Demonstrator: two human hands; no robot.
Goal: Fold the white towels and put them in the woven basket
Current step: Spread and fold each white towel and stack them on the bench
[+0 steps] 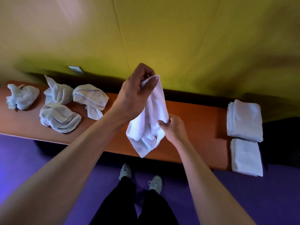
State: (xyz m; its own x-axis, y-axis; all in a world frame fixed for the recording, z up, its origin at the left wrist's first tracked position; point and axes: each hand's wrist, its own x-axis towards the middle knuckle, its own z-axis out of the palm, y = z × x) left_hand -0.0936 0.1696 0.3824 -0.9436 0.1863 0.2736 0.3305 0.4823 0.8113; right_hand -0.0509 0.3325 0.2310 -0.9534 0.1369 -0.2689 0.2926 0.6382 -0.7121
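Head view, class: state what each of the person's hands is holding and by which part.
Both hold one white towel: the left hand pinches its top corner; the right hand grips its side edge, lower down.

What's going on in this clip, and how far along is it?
A person is holding one white towel up over an orange table. The left hand pinches its top corner and the right hand grips it lower down. Four crumpled towels lie on the table's left part, and two folded stacks sit at its right end. No woven basket is in view.
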